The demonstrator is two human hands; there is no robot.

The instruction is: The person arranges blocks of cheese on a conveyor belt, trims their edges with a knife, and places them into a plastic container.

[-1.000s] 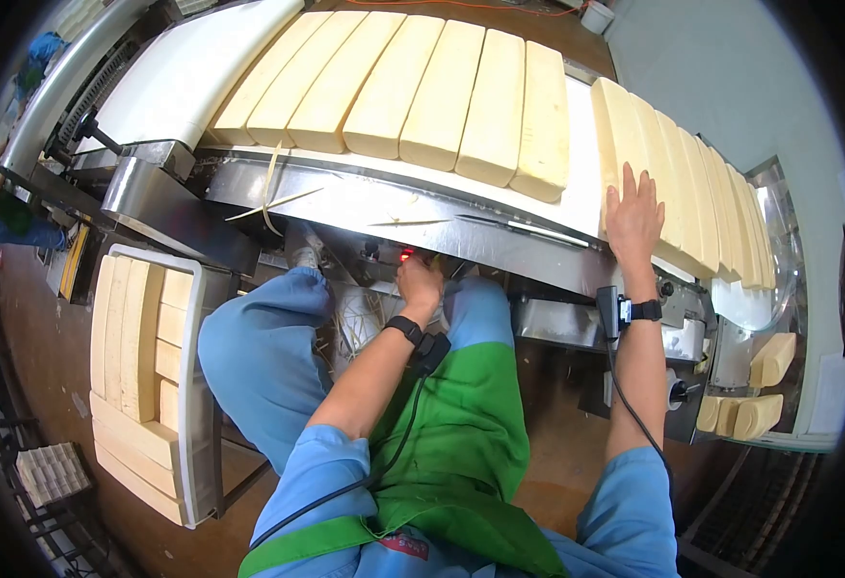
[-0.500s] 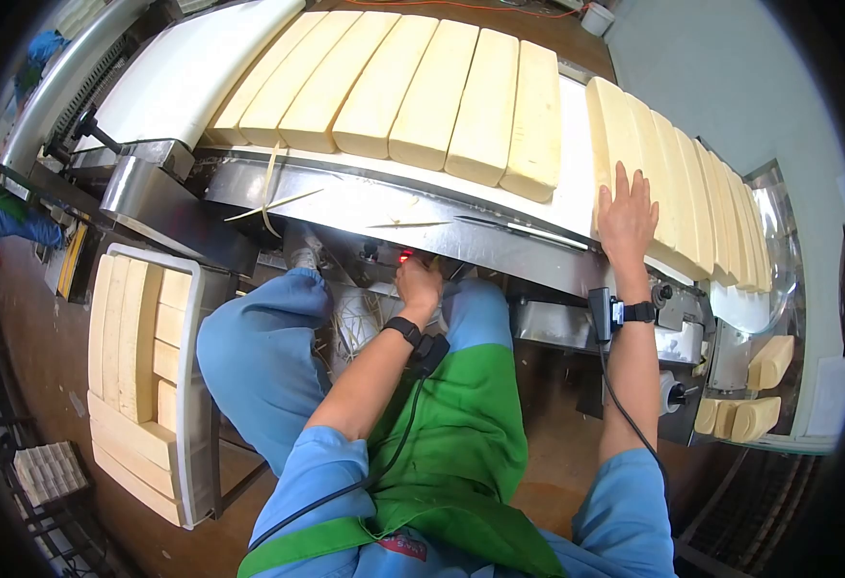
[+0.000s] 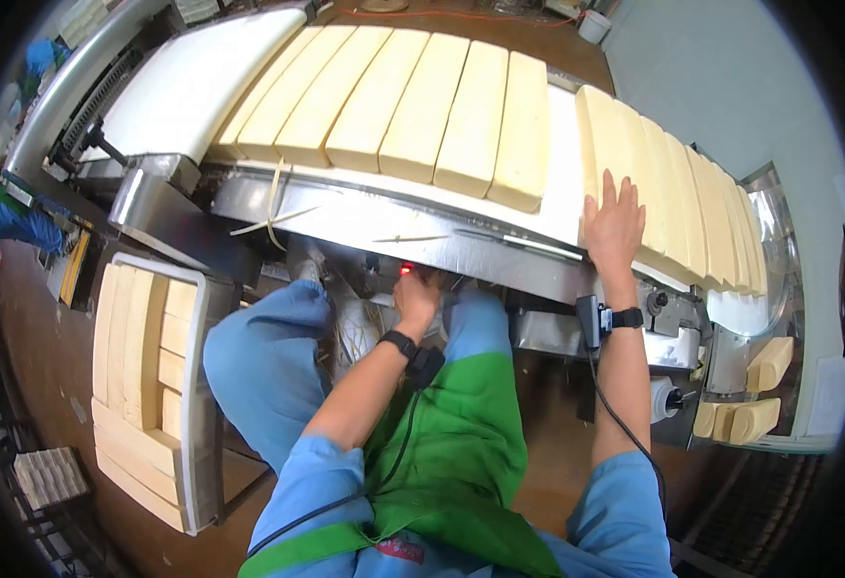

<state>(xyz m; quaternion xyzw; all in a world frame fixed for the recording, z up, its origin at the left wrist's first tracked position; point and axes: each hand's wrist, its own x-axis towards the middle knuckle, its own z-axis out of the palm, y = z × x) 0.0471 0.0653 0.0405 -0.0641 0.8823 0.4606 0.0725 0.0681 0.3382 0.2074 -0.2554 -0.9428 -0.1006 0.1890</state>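
Note:
My right hand [image 3: 616, 227] lies flat with fingers spread against the near end of a pale yellow, cheese-like block [image 3: 599, 140], the leftmost of the right-hand row. A gap of white belt [image 3: 564, 159] separates it from another row of similar long blocks [image 3: 421, 116] on the left. Below the belt's metal side rail [image 3: 345, 217], my left hand [image 3: 416, 301] is curled beside a small red light [image 3: 406, 270]. Its fingertips are partly hidden, and I cannot make out what they touch.
A white-rimmed crate [image 3: 196, 385] of pale blocks stands at my left. Cut pieces [image 3: 755, 420] sit at lower right. Thin pale strips [image 3: 276, 207] hang over the rail. Another person's blue sleeve [image 3: 23, 217] shows at the far left.
The view has shifted slightly, so the belt and blocks appear a little lower. My right hand stays on the same block and my left hand stays by the red light.

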